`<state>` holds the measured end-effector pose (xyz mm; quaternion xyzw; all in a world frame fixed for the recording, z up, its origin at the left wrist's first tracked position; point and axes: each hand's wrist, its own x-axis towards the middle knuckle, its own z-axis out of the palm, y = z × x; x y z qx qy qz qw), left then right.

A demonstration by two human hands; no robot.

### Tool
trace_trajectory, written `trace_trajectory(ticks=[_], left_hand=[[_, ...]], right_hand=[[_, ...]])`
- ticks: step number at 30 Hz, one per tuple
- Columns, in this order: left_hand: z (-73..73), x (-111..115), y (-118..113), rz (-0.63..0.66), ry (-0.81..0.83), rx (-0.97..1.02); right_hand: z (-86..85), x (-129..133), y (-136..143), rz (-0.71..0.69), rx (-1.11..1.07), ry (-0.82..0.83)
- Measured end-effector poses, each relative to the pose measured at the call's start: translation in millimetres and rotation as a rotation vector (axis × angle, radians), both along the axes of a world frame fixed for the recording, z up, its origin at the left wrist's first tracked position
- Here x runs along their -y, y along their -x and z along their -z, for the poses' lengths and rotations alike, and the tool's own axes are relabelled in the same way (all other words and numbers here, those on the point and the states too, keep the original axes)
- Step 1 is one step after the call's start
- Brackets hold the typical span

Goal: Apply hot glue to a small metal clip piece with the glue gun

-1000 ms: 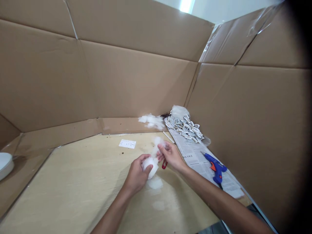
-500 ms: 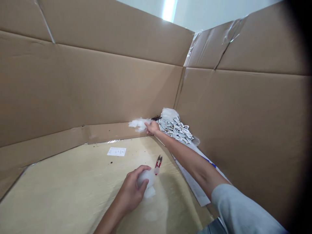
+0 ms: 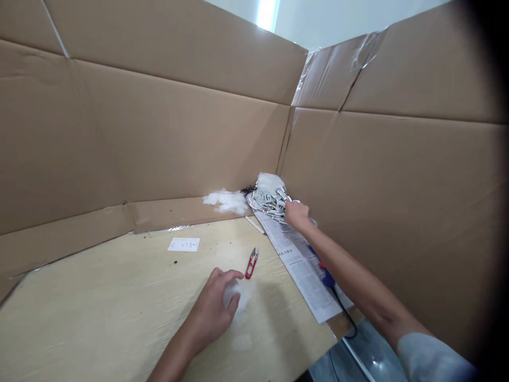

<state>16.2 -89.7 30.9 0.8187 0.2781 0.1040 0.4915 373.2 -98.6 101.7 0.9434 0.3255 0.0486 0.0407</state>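
My left hand (image 3: 217,307) is curled around a wad of white stuffing (image 3: 231,291), low over the pale tabletop. Just beyond its fingertips lie red-handled thread snips (image 3: 251,263), blades pointing away from me. My right hand (image 3: 296,213) reaches to the right side of a heap of small white and grey flat pieces (image 3: 268,202). Its fingers are closed there, and whatever they pinch is hidden. More white stuffing (image 3: 226,201) lies spread out left of the heap, and a white fluffy clump (image 3: 270,183) rests at the heap's back.
Tall cardboard walls (image 3: 191,138) enclose the back and right. Newspaper (image 3: 306,281) lies under the heap, and a blue corded tool (image 3: 328,278) sits on it beneath my right forearm. A white printed slip (image 3: 183,244) lies left on the tabletop (image 3: 99,307).
My right hand has left the spread stuffing and moved right to the heap of pieces. My left hand stays near the same spot with its wad. The view has shifted slightly.
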Motion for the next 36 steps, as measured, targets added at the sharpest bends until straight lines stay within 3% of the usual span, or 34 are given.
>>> trace_trajectory(ticks=[7,13,20,25,28,33,36], left_hand=[[4.9,-3,-2,0.041,-0.068,0.044],[0.1,-3,-2,0.037,-0.095,0.025],[1.2,-7,-2,-0.076,-0.119,0.063],[2.7,-13,-3,-0.182,-0.123,0.063],[2.4,-16,-3,-0.224,-0.131,0.050],[-0.7,-16,-4,-0.293,-0.032,0.082],[-9.1,-10,-4,-0.246,0.284,0.209]], right_hand=[[8.7,14,-12,-0.042,0.090,0.029],[8.3,18,-20,-0.070,0.119,0.010],[10.2,27,-24,-0.101,0.137,-0.077],[14.5,31,-30,-0.045,-0.004,-0.062],[7.2,35,-28,-0.043,-0.070,-0.113],[-20.4,48,9,-0.189,-0.163,-0.312],[-23.6,61,68,-0.423,-0.376,-0.377]])
